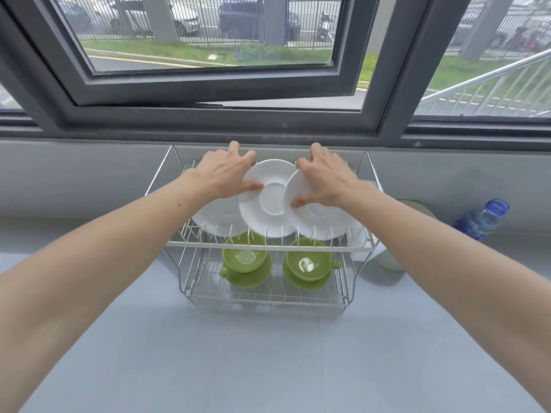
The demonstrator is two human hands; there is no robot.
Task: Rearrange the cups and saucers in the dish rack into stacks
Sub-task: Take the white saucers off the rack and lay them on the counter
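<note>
Left hand [222, 171] grips middle saucer [269, 204]; right hand [323, 178] grips right saucer [319, 225]; green cups [244, 257] below hands, rack [262, 244] lower tier

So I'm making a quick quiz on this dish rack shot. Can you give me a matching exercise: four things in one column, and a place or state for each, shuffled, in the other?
Things:
1. middle white saucer
2. green cups
3. blue-capped bottle
4. right white saucer

Places or states:
A. lying on the counter by the wall, right of the rack
B. under the left hand, thumb on its face
C. on green saucers in the lower tier
D. gripped by the right hand

Pairs: 1-B, 2-C, 3-A, 4-D
</note>
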